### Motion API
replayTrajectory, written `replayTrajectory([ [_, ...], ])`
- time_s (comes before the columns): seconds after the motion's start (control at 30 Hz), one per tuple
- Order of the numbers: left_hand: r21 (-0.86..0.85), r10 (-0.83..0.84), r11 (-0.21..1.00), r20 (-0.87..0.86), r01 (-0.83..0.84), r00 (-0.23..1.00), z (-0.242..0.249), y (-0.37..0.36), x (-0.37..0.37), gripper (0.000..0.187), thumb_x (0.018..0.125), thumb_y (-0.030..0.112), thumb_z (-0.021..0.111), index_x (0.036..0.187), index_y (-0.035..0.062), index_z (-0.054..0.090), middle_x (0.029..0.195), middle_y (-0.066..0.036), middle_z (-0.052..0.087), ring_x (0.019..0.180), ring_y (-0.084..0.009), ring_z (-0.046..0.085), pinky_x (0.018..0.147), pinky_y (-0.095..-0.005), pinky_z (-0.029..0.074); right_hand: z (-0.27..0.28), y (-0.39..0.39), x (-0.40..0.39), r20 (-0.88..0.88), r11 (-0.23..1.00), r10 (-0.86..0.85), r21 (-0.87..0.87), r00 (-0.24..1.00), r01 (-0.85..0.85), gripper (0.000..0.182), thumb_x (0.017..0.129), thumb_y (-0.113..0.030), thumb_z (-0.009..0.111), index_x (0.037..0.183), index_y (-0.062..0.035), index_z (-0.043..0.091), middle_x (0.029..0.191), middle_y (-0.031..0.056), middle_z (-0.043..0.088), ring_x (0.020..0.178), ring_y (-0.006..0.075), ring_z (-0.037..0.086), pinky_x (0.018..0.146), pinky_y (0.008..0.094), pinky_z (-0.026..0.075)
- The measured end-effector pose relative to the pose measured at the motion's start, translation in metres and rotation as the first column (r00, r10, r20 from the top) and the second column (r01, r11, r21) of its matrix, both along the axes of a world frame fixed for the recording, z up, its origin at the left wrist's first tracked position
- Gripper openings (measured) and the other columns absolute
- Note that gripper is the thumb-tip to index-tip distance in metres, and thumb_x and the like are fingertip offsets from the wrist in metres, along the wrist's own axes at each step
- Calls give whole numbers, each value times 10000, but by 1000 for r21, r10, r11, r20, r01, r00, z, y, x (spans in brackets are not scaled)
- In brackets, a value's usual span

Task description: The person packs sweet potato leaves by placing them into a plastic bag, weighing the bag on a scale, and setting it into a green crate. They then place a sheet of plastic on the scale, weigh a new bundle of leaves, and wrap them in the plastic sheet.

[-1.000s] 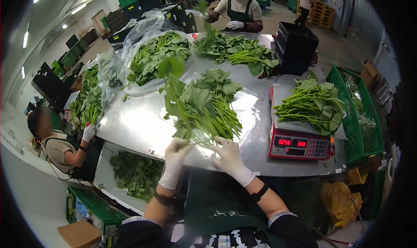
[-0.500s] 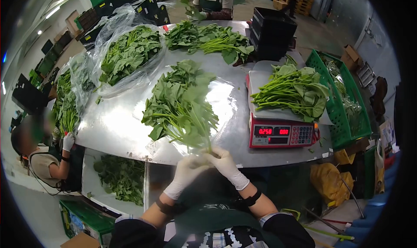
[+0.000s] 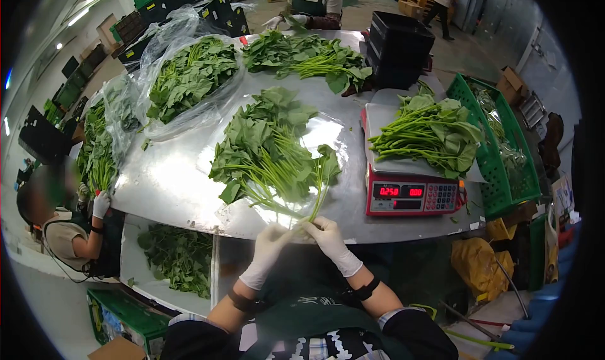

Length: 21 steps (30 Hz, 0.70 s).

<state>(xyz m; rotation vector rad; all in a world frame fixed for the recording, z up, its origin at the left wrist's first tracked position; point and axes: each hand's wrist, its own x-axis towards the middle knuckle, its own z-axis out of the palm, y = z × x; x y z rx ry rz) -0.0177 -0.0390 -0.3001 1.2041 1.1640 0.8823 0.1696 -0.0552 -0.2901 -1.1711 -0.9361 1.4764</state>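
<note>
My left hand (image 3: 270, 250), in a white glove, is closed at the table's front edge on the cut ends of some leafy green stems (image 3: 283, 210). Close beside it, my gloved right hand (image 3: 329, 243) pinches a leafy green stem (image 3: 321, 193) whose leaves point up and away from me. Just beyond both hands lies a loose pile of leafy greens (image 3: 258, 139), leaves at the far side and stalks toward me. To the right, a bundle of the same greens (image 3: 422, 133) rests on a red digital scale (image 3: 413, 198).
More greens (image 3: 192, 76) lie in clear plastic at the left back. Black crates (image 3: 400, 45) stand at the metal table's (image 3: 170, 183) far right, near a green crate (image 3: 498, 146). A white bin (image 3: 133, 253) holds greens below. One co-worker (image 3: 66, 234) is at left, another (image 3: 312, 4) opposite.
The stem in my right hand has swung rightward, apart from the pile, and its leaves show more sharply. The co-worker opposite has lowered their hands toward the table.
</note>
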Motion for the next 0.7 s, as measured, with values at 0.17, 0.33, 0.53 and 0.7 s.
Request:
replayTrajectory([
  [0.17, 65, 41, 997, 10, -41, 999, 2, -4, 5, 130, 887, 58, 718, 865, 37, 592, 838, 1, 625, 785, -90, 600, 731, -246, 480, -6, 0, -2, -5, 1000, -17, 13, 1000, 18, 220, 973, -182, 629, 1031, 13, 712, 839, 36, 669, 752, 95, 620, 684, 245, 515],
  [0.33, 684, 302, 729, -332, 7, 893, 27, -11, 4, 177, 840, 26, 740, 833, 48, 564, 793, -26, 590, 723, -125, 574, 655, -266, 455, 0, -2, -5, 34, 992, -6, 125, 999, 2, 203, 977, -172, 621, 1019, 6, 710, 816, 36, 656, 762, 104, 611, 707, 256, 498],
  [0.53, 684, 316, 721, -180, -113, 931, 49, -20, -8, 181, 832, -25, 707, 852, 43, 541, 896, -62, 550, 780, -162, 561, 709, -273, 459, 22, -5, -23, 5, 948, -19, 318, 1000, 16, 188, 981, -151, 617, 1028, 12, 697, 840, 58, 656, 785, 116, 610, 724, 256, 493],
  [0.7, 721, 326, 682, -151, -122, 933, 72, -22, -17, 190, 871, -30, 664, 856, 55, 494, 878, -41, 518, 812, -141, 502, 747, -271, 430, 38, -6, -35, -96, 937, -19, 344, 995, 51, 182, 990, -159, 607, 1003, 8, 678, 879, 61, 648, 774, 113, 603, 717, 257, 491],
])
